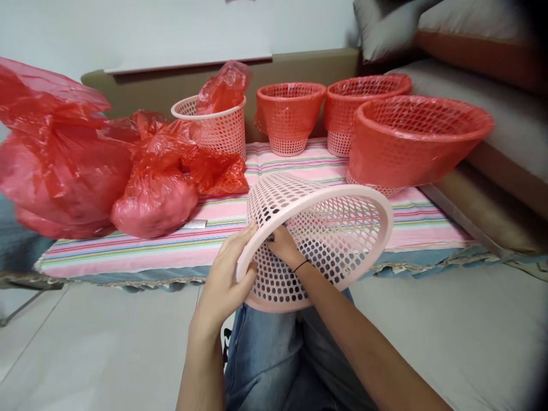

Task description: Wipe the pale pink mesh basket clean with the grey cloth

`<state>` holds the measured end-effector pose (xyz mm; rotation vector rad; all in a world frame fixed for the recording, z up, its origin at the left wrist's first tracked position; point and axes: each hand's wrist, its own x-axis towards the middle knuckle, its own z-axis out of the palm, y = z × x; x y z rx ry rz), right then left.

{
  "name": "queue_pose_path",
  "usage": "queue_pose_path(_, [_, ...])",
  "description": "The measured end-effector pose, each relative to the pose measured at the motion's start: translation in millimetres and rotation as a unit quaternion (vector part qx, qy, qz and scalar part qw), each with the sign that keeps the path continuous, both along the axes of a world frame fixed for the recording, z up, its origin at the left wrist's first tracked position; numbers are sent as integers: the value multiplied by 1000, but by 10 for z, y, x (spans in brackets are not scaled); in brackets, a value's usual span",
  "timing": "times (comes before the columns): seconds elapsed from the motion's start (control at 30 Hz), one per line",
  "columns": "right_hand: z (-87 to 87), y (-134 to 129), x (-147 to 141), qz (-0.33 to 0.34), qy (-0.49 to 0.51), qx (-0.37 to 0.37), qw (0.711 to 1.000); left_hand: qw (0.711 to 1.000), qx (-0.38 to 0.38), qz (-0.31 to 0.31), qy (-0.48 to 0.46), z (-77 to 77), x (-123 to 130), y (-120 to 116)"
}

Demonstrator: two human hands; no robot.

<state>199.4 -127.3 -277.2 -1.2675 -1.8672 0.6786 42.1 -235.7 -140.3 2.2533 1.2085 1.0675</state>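
A pale pink mesh basket lies tilted over my lap, its wide mouth turned toward me. My left hand grips its rim on the left, thumb inside and fingers against the outer wall. Through the mouth, my right hand reaches in near the left inner wall, with a dark band on the wrist. Its fingers are curled and partly hidden; a small dark bit shows at them, too small to name.
Red-bag-lined baskets stand on the striped cloth at the back right. A pink basket with a red bag inside stands behind. Full red plastic bags sit at left. Cushions are piled at right.
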Motion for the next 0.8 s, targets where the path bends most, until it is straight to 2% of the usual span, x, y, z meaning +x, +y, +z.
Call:
queue_pose_path(0.1, [-48,-22,49,-5,0,-11,1000,999,27,11,-29,-70,33,25])
queue_pose_path(0.2, [24,-114,143,14,-7,-13,1000,993,64,38,-92,-169,123,52])
queue_pose_path(0.27, [99,-275,218,32,-13,-11,999,987,76,50,-129,-227,168,60])
queue_pose_path(0.4, [259,-871,408,62,-32,-42,997,984,66,58,-152,-283,180,46])
queue_pose_path(0.5, [384,-1446,585,87,-41,-99,990,986,62,57,-147,-271,171,32])
queue_pose_path(0.63, [483,-2116,788,103,-19,-111,988,987,57,53,-140,-241,188,39])
queue_pose_path(0.7, [470,-2330,844,116,-12,-114,987,987,55,60,-140,-241,196,45])
queue_pose_path(0.8, [428,-2464,864,142,-7,-131,981,985,58,71,-149,-261,189,42])
